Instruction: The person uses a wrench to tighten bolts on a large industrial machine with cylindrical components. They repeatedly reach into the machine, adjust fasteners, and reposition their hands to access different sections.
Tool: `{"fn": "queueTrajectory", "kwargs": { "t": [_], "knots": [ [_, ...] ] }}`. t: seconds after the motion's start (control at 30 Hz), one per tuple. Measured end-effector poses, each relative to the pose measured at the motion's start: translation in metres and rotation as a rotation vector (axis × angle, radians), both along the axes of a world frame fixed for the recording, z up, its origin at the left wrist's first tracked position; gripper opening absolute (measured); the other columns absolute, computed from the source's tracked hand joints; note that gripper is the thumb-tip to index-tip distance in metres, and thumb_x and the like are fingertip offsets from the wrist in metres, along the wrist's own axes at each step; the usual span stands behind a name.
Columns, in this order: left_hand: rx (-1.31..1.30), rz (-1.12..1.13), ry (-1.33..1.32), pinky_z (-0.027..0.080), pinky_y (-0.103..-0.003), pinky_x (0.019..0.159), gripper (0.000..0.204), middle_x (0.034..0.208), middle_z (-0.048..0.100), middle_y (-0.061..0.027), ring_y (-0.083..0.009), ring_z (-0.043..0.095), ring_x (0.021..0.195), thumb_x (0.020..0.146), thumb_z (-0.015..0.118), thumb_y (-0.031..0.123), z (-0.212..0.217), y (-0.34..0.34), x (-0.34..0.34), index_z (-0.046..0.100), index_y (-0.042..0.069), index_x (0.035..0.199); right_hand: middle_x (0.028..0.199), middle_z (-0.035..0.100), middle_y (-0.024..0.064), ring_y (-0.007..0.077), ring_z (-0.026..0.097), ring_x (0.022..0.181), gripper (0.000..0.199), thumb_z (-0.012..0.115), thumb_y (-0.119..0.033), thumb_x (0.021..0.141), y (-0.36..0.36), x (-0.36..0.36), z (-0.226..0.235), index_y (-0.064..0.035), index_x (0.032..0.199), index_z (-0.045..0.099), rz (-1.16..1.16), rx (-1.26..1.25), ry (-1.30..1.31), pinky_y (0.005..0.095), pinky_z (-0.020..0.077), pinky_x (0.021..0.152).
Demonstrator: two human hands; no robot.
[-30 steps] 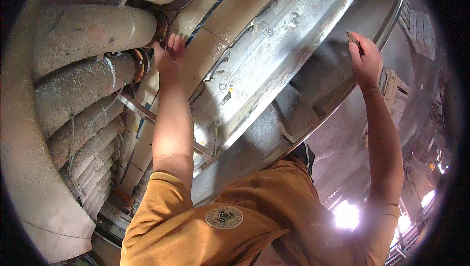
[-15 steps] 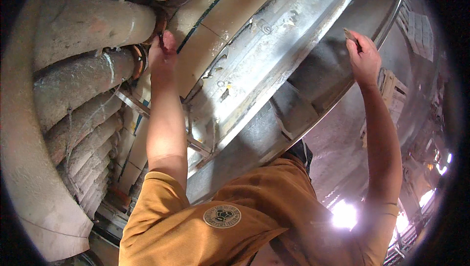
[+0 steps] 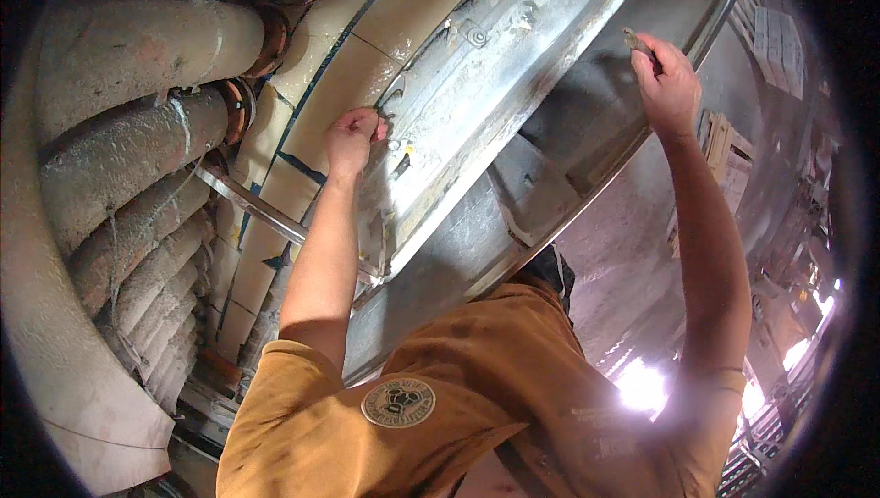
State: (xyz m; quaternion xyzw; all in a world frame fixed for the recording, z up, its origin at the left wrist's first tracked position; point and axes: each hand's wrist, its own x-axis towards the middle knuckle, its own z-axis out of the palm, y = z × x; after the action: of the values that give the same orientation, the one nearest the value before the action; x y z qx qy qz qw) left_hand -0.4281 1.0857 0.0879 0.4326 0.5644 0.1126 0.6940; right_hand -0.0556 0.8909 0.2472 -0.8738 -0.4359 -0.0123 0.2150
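Observation:
My left hand (image 3: pixel 353 142) is above the border between the cream tiles (image 3: pixel 344 76) and a pale, scuffed metal ledge (image 3: pixel 513 49). Its fingers are curled together, and what they may hold is hidden. Small shiny bits and a worn edge lie right by the fingertips. Farther right, my right hand (image 3: pixel 669 85) is raised over the dark metal trough (image 3: pixel 596 99) beyond the ledge. A small flat greyish-brown piece (image 3: pixel 631 38) sticks out between its thumb and fingers; its kind cannot be made out.
Thick dusty cylinders (image 3: pixel 137 145) with brown end rings run down the left side. A thin metal bar (image 3: pixel 252 204) slants below my left forearm. The trough's curved rim (image 3: pixel 632 145) passes close to my body. Wooden pallets (image 3: pixel 724 154) stand at the right, near bright light.
My left hand has come away from the cylinder ends, moving right and down to the ledge's edge. My right hand has shifted slightly left and up, still holding the small piece.

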Motion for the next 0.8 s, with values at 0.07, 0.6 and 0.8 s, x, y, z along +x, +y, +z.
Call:
{"fn": "queueTrajectory", "kwargs": {
  "t": [0.07,0.6,0.8],
  "knots": [
    [0.072,0.003,0.019,0.051,-0.027,0.064,0.011,0.081,0.063,-0.0094,-0.0150,0.061,0.069,0.088,0.059,0.007,-0.002,0.000,0.004,0.060,-0.002,0.094,0.084,0.065,0.0060,0.0235,0.062,0.076,0.019,0.062,-0.018,0.080,-0.002,0.000,0.000,-0.0091,0.095,0.066,-0.002,-0.002,-0.013,0.0322,0.0490,0.070],
    [0.864,-0.629,0.390,0.047,-0.037,0.073,0.013,0.082,0.062,-0.0142,-0.0311,0.059,0.080,0.079,0.065,0.021,-0.019,0.012,0.021,0.067,0.009,0.084,0.084,0.065,0.0052,0.0219,0.062,0.077,0.018,0.062,-0.019,0.078,-0.005,0.002,-0.004,-0.0100,0.093,0.067,-0.014,-0.016,-0.010,0.0318,0.0493,0.070],
    [0.795,-0.588,0.480,0.047,-0.033,0.065,0.018,0.083,0.063,-0.0109,-0.0229,0.060,0.071,0.083,0.061,0.020,0.007,0.035,0.009,0.066,0.007,0.095,0.083,0.065,0.0055,0.0225,0.062,0.077,0.018,0.062,-0.018,0.078,-0.005,0.004,-0.005,-0.0093,0.093,0.067,-0.012,0.008,-0.013,0.0318,0.0491,0.070]
  ]
}}
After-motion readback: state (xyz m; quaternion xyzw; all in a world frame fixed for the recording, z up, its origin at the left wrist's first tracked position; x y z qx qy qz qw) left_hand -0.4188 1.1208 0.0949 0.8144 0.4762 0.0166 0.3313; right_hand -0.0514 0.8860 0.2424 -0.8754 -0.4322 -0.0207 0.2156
